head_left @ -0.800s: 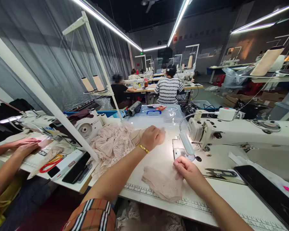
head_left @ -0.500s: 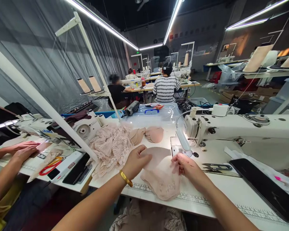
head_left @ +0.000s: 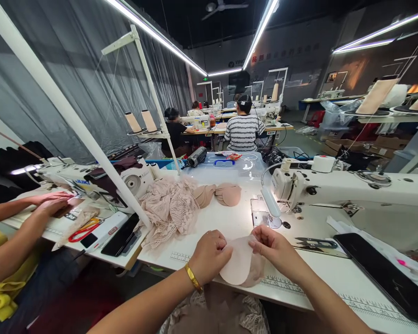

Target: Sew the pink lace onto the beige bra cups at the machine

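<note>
A smooth pale-beige cup-shaped fabric piece point(head_left: 237, 265) is stretched between my hands near the table's front edge. Behind its right side shows a sheer beige lace piece point(head_left: 258, 269), partly covered. My left hand point(head_left: 210, 257) is closed with thumb and fingers pinching the cup piece's left edge. At the upper right edge, my right hand point(head_left: 278, 250) is closed in a pinch on the cup piece; whether it grips the lace too is hidden. Beyond my hands lie two stacks of beige cup pieces point(head_left: 228, 195) and a heap of beige lace point(head_left: 170, 208).
A white sewing machine point(head_left: 334, 185) with a lit lamp point(head_left: 270, 202) stands right. Thread snips point(head_left: 315, 243) and a black phone point(head_left: 379, 273) lie beside my right arm. A white pole point(head_left: 90, 153) slants on the left, beyond it a co-worker's hands point(head_left: 52, 204).
The cup piece has come down toward the table edge and now lies in front of the lace piece. Both hands have lowered slightly, and the right grips its upper edge.
</note>
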### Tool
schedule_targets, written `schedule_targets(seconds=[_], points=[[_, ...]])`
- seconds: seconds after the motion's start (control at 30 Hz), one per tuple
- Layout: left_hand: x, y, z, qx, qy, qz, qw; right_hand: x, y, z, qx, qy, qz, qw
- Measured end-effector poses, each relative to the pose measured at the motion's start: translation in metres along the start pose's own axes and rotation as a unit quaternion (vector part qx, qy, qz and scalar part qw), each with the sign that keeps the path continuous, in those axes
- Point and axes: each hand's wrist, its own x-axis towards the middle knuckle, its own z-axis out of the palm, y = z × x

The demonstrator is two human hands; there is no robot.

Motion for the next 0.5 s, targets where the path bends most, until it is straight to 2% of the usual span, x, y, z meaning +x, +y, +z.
schedule_targets(seconds=[0.07,0.13,0.17,0.23,0.27,0.3,0.33,0.37,0.43,0.5], points=[[0.004,0.007,-0.007,0.048,0.018,0.054,0.997,-0.004,-0.007,0.003,-0.039,-0.006,-0.008,0.999],[0.013,0.013,-0.016,0.038,0.008,0.115,0.993,-0.01,-0.017,0.004,-0.087,-0.027,-0.028,0.995],[0.019,0.015,-0.02,0.011,-0.034,0.135,0.99,-0.013,-0.023,0.003,-0.106,-0.037,-0.041,0.993],[0.033,0.014,-0.026,-0.053,-0.18,0.126,0.974,-0.018,-0.032,0.001,-0.131,-0.023,-0.071,0.989],[0.04,0.012,-0.028,-0.077,-0.248,0.102,0.96,-0.02,-0.036,-0.001,-0.144,0.007,-0.087,0.986],[0.047,0.01,-0.03,-0.082,-0.284,0.081,0.952,-0.022,-0.038,-0.002,-0.161,0.052,-0.102,0.98],[0.054,0.008,-0.032,-0.073,-0.282,0.068,0.954,-0.023,-0.039,-0.003,-0.18,0.103,-0.116,0.971],[0.059,0.006,-0.035,-0.056,-0.249,0.065,0.965,-0.024,-0.039,-0.002,-0.195,0.15,-0.127,0.961],[0.069,0.003,-0.042,0.009,-0.113,0.097,0.989,-0.023,-0.036,0.002,-0.209,0.209,-0.157,0.942],[0.077,0.001,-0.051,0.074,0.003,0.14,0.987,-0.018,-0.029,0.007,-0.212,0.221,-0.206,0.929]])
